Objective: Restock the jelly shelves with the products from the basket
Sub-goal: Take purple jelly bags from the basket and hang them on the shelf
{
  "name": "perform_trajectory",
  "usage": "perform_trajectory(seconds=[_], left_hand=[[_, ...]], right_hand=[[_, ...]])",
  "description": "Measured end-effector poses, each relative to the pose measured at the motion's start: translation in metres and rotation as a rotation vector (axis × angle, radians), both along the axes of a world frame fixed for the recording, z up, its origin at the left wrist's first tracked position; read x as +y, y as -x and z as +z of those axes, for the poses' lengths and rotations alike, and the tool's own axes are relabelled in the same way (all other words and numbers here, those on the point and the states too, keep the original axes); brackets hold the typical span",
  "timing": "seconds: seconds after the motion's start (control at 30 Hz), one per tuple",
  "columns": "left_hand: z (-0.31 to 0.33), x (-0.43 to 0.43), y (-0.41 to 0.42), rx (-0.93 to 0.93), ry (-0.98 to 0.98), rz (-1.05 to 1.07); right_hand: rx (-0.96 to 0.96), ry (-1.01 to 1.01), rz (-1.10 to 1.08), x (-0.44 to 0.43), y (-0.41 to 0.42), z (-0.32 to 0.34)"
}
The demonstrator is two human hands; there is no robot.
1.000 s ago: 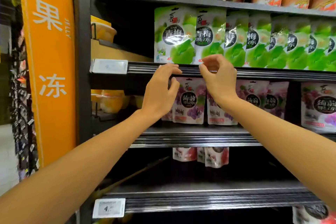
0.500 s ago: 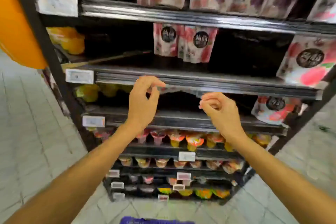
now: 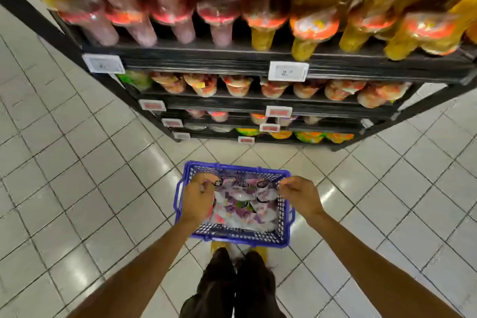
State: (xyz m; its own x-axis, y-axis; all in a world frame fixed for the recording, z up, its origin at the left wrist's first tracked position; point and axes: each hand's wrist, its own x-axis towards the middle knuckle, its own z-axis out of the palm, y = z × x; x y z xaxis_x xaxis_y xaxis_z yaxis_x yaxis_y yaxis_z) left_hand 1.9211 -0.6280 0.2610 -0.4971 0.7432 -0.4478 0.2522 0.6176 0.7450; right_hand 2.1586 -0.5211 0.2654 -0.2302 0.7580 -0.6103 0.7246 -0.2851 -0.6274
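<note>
Now both hands hover over the blue basket (image 3: 233,239) at six o'clock, left hand (image 3: 197,200) at its nine, right hand (image 3: 300,196) at three, fingers curled, grip unclear; jelly pouches (image 3: 242,204) fill it, so plenty left to shelve

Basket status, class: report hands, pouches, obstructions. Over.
Left hand and right hand above basket, fingers curled, grip unclear. Jelly pouches piled inside. No obstruction seen.

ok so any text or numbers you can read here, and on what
"2." on the middle white tag; the digits after it are blurred.
Left white tag: blurred.
Red tags: blurred.
Pouches in the basket: dark round labels, too small to read.
Cup lids: blurred.
</note>
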Motion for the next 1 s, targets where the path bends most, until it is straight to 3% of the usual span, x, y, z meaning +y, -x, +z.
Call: perform_trajectory(seconds=[0.1, 0.2, 0.37, 0.63, 0.7, 0.9, 1.0], left_hand=[[-0.084, -0.026, -0.007, -0.056, 0.029, 0.04], [-0.16, -0.043, -0.011, 0.002, 0.128, 0.026], [-0.275, -0.036, -0.009, 0.039, 0.37, 0.016], [-0.412, 0.012, 0.013, 0.102, 0.605, 0.067], [-0.433, 0.021, 0.02, 0.13, 0.605, 0.058], [-0.468, 0.031, 0.03, -0.149, 0.628, 0.107], [-0.46, 0.03, 0.026, -0.441, 0.636, 0.263]], right_hand=[[-0.012, 0.094, -0.096, -0.018, 0.002, -0.085], [-0.056, 0.145, -0.172, -0.027, 0.012, -0.16], [-0.073, 0.369, -0.086, -0.023, 0.034, -0.27], [-0.233, 0.48, -0.17, -0.009, 0.083, -0.418], [-0.145, 0.534, -0.256, -0.01, 0.089, -0.443], [-0.04, 0.609, -0.432, -0.011, 0.094, -0.474], [0.065, 0.734, -0.604, -0.009, 0.092, -0.463]])
